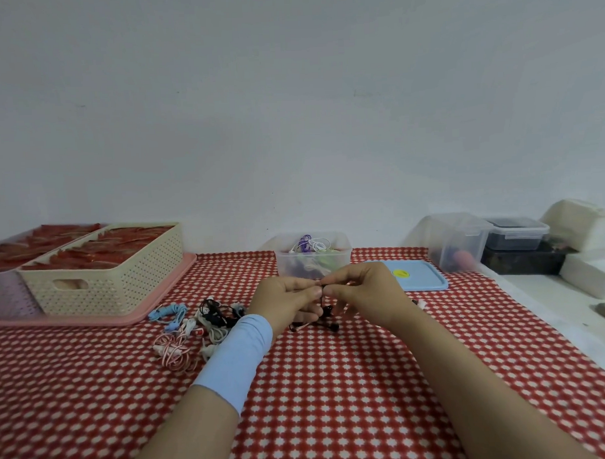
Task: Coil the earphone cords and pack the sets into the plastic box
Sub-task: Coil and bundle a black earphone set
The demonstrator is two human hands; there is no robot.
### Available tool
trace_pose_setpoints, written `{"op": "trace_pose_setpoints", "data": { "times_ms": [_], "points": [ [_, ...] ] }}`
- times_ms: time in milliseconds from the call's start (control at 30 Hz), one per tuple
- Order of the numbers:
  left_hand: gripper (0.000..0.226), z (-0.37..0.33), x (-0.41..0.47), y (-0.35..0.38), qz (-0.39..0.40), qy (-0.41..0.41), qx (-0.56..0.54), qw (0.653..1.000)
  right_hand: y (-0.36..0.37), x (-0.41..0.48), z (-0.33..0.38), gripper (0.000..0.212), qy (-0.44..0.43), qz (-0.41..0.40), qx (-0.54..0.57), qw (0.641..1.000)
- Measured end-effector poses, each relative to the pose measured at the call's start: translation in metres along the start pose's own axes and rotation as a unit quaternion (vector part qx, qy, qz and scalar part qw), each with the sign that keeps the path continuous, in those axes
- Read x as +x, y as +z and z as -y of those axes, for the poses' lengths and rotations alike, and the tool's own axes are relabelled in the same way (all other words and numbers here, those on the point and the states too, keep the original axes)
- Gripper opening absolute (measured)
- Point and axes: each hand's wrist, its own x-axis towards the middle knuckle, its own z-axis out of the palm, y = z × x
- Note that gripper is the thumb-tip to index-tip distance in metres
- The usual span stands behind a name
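My left hand [290, 300] and my right hand [361, 292] meet fingertip to fingertip above the red checked cloth, both pinching a black earphone cord [326, 316] that hangs down between them, its buds near the cloth. Just behind the hands stands the clear plastic box [312, 254], open, with purple, white and green earphone sets inside. Its blue lid [416, 275] lies flat to the right. A heap of loose earphones [201, 324] in blue, black, white and red-white lies left of my left wrist, which wears a light blue band.
A cream perforated basket [103, 270] of red packets sits on a pink tray [166, 299] at the far left. At the far right stand a clear lidded container [456, 244], a dark-filled container [515, 237] and white foam blocks [591, 277] on a white surface.
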Motion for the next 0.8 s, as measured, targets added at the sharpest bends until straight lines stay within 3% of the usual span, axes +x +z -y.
{"op": "trace_pose_setpoints", "data": {
  "times_ms": [267, 500, 800],
  "points": [
    [0.019, -0.001, -0.001, 0.000, 0.028, -0.037, -0.075, 0.996, -0.001, 0.000, 0.003, 0.006, -0.013, -0.001, 0.005, 1.000],
    [0.018, -0.002, -0.002, -0.002, 0.048, -0.015, -0.033, 0.998, -0.011, -0.005, 0.003, 0.015, 0.079, 0.060, 0.106, 0.989],
    [0.012, 0.002, -0.002, -0.004, 0.073, -0.014, -0.022, 0.997, -0.009, -0.006, 0.004, 0.012, 0.114, 0.077, 0.092, 0.986]
  ]
}}
